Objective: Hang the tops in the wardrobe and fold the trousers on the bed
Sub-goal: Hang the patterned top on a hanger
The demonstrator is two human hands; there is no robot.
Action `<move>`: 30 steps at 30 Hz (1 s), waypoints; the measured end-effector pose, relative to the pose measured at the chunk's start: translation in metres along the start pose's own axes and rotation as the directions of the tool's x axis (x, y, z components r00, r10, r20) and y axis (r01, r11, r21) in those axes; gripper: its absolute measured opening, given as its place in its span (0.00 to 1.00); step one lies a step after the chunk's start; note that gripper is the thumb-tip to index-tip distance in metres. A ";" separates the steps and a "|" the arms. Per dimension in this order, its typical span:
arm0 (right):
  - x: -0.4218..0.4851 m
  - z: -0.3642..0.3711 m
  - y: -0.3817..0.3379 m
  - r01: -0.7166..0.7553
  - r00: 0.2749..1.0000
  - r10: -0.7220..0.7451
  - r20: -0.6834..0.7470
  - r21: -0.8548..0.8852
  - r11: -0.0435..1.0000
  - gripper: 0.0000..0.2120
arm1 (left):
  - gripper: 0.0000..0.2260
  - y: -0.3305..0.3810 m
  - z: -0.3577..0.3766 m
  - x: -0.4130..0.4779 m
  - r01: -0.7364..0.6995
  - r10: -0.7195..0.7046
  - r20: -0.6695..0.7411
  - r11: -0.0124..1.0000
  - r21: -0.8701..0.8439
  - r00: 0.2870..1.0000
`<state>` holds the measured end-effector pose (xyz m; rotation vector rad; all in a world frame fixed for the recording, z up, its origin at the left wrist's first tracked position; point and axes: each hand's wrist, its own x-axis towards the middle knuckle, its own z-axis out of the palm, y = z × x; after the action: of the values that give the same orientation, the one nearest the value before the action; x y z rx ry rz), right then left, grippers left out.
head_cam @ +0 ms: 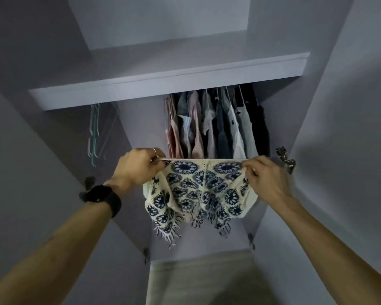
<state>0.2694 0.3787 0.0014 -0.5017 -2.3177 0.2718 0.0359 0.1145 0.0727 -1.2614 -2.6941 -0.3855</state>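
Step in hand: hanging a top. The left hand [139,166] and right hand [264,175] each pinch an upper corner of the top [198,192], fingers curled on the fabric. They hold it stretched and raised before the open wardrobe [141,84], just below the hung clothes [216,124]. Whether a hanger sits inside it cannot be told. If not, the next move calls for one of the spare hangers [94,133] at left. No writing or brand is legible.

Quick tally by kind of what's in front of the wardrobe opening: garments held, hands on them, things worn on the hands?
Cream-and-navy crochet top: 1
Hands holding it: 2 (left hand, right hand)
Black wristwatch: 1
Thin ring: 1
Total: 5
The hung garments behind overlap too much to count.
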 end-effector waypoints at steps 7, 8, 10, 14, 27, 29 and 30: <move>0.029 0.009 -0.027 -0.122 0.954 0.170 0.247 -0.197 0.973 0.13 | 0.09 -0.021 -0.019 -0.002 0.124 -0.126 0.024 0.991 0.044 0.992; 0.030 0.012 -0.029 -0.113 0.926 0.188 0.328 -0.235 0.965 0.10 | 0.09 -0.025 -0.019 -0.006 0.140 -0.143 0.070 0.989 0.046 0.987; 0.030 0.015 -0.030 -0.119 0.906 0.212 0.367 -0.260 0.958 0.07 | 0.09 -0.029 -0.015 -0.013 0.148 -0.159 0.161 0.986 0.080 0.974; 0.013 0.022 -0.040 -0.080 0.995 0.080 0.063 0.000 0.997 0.09 | 0.04 -0.044 -0.006 -0.033 0.258 -0.261 -0.036 0.962 -0.086 0.965; 0.007 0.069 -0.042 -0.224 0.861 0.211 0.463 -0.027 0.974 0.06 | 0.10 -0.096 0.035 -0.071 0.304 -0.274 0.263 0.950 -0.077 0.925; 0.013 0.069 -0.048 -0.478 0.671 0.248 0.699 0.152 0.865 0.09 | 0.14 -0.104 0.032 -0.075 0.434 -0.313 0.362 0.840 -0.327 0.878; 0.013 0.070 -0.052 -0.580 0.608 0.217 0.764 0.241 0.778 0.12 | 0.16 -0.106 0.031 -0.078 0.486 -0.313 0.402 0.744 -0.460 0.860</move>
<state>0.1976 0.3343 -0.0224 -0.7806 -2.6667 1.4682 0.0038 0.0013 0.0063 -0.8506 -3.2664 -1.1936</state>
